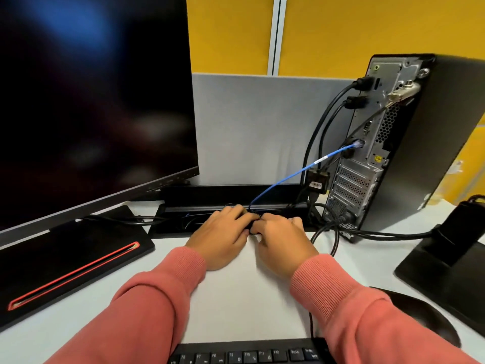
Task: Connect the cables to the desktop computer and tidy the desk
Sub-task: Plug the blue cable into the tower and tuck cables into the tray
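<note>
- Left hand (224,236) and right hand (282,244) together at surface (244,298) back edge, fingers curled on black cables (252,227).
- Blue cable (301,171) plugged into desktop computer (409,143) rear.
- Monitor (91,101) dark, left.
- Keyboard (246,354) nearest.

Both arms extended forward; left grip (223,233) and right grip (282,241) curled, fingertips meeting.
</note>
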{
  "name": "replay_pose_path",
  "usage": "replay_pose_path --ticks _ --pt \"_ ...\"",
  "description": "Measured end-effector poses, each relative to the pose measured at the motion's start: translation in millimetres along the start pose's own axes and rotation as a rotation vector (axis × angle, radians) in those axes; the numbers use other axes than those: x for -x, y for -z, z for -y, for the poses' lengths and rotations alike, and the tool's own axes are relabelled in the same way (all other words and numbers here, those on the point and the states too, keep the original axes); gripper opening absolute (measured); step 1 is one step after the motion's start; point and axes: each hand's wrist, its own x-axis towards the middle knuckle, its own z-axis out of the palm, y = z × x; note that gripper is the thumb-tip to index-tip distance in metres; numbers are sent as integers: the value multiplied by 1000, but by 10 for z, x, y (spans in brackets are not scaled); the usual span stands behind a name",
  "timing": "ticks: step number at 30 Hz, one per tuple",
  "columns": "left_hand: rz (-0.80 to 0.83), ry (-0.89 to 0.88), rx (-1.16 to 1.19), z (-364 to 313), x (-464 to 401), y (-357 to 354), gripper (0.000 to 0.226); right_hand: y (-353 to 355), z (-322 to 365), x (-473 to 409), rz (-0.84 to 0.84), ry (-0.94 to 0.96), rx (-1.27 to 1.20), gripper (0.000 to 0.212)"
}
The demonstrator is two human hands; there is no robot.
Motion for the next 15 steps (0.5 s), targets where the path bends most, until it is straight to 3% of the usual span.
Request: replay_pose_path --ticks 3,7,12,15 --pt "-38 -7 -62 -36 17 19 40 82 -133 227 -76 24 -79 33" --pt "34 3 -128 -95 24 56 49 260 -334 334 -235 -147 -137 30" --pt "301 216 8 -100 4 0 53 344 -321 181 -6 -282 122 59" --pt "325 262 25 -54 -16 -53 54 289 -352 104 30 -306 185 58"
